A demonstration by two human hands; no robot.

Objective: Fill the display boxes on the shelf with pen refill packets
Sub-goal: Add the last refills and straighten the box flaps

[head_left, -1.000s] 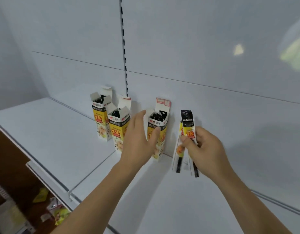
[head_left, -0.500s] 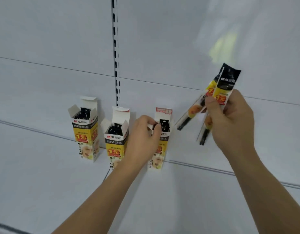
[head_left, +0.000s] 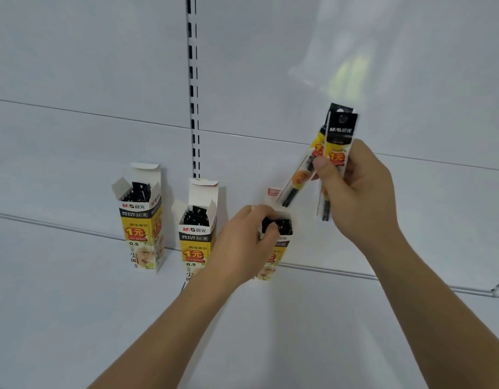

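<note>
Shelf [head_left: 74, 318]: white deck, nearest the camera; carries three display boxes in a row along the back panel.
L hand [head_left: 242, 248]: fingers curled over the open top of the right box [head_left: 270, 269], fingertips pinching the black packet tops inside; hand covers most of the box front.
R hand [head_left: 355, 192]: raised above and to the right of the right box, clear of it. Thumb and fingers pinch two refill packets [head_left: 336, 153] at mid-length.
Packets vs grip: black header ends stick up above the thumb; refill tips hang below the hand, fanned apart, one angled toward the right box's flap.
Middle box [head_left: 196, 242]: upright, flap up, black packets inside.
Left box [head_left: 141, 226]: upright, flap up, packets inside, apart from both hands.
Back panel [head_left: 270, 66]: white, w/ slotted upright [head_left: 193, 88].
</note>
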